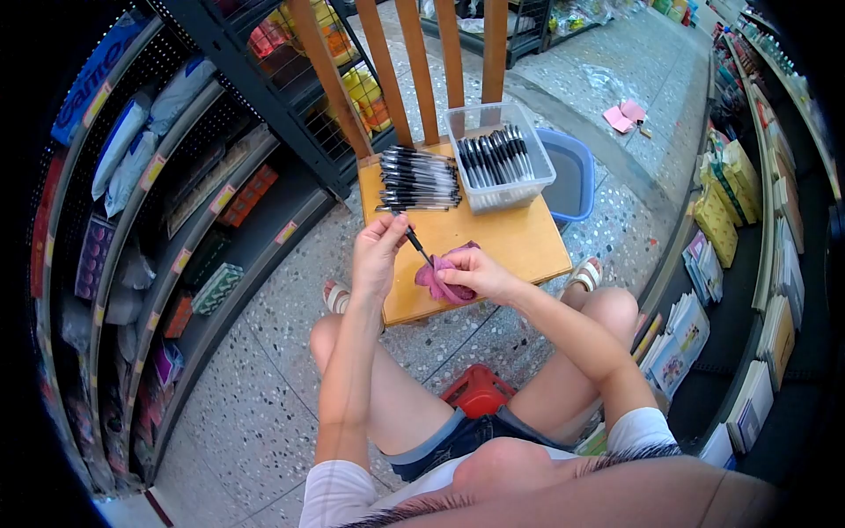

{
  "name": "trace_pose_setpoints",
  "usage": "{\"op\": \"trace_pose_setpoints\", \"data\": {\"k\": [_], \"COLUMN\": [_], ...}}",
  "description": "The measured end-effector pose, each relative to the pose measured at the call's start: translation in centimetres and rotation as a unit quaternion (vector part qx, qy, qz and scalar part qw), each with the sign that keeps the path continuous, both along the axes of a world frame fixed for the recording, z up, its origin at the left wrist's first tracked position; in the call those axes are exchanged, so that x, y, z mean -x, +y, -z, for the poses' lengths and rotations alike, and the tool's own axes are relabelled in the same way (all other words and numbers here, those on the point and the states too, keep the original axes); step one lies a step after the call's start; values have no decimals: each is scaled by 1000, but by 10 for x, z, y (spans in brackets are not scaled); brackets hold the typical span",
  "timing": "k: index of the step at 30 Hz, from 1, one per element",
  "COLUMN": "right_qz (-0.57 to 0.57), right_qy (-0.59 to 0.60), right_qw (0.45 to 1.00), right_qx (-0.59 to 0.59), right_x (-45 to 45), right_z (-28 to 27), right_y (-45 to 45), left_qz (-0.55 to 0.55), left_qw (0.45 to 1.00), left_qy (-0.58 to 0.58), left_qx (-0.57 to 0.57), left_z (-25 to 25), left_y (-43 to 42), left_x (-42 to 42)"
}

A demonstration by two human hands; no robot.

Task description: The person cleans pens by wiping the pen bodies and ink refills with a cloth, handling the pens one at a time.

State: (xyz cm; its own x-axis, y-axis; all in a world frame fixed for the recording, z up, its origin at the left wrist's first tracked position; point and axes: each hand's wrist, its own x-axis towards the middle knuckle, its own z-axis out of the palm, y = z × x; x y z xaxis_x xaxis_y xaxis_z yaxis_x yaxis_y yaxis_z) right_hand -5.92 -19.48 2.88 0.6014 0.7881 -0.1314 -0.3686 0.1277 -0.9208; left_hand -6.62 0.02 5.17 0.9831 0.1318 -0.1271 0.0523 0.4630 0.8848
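Observation:
My left hand (380, 251) pinches one end of a black pen (416, 241), which slants down to the right above the wooden chair seat (519, 255). A crumpled pink cloth (437, 283) is gripped in my right hand (480, 275), wrapped about the pen's lower end, whose tip is hidden. Just beyond my hands, several black and clear pens (418, 179) lie in a row on the seat. Beside that row stands a clear plastic box (510, 195) with more pens (495, 158) upright or leaning in it.
A blue basin (576, 176) stands on the floor behind the chair's right side. Curved shelves of goods flank me: packets on the left shelf (251, 189), notebooks (682, 339) on the right. Pink paper (624, 115) lies on the floor ahead. A red stool (478, 392) is under me.

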Motion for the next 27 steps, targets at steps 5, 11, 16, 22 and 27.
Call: {"op": "trace_pose_setpoints", "data": {"k": [5, 11, 16, 22, 27], "right_qz": [41, 35, 13, -8, -30], "right_qy": [70, 15, -6, -44, -52], "right_qw": [997, 999, 1000, 999, 998], "right_qx": [18, 28, 3, -2, 5], "right_x": [2, 0, -1, 1, 2], "right_z": [-12, -6, 7, 5, 0], "right_y": [1, 5, 6, 6, 4], "left_qz": [36, -28, -59, -71, -75], "left_qw": [999, 998, 998, 997, 996], "left_qy": [9, -4, -12, -29, -42], "left_qx": [-14, -50, -22, 11, 35], "left_z": [-1, 3, 3, 6, 4], "left_y": [-18, -12, -2, 13, 18], "left_x": [2, 0, -3, -8, -8]}}
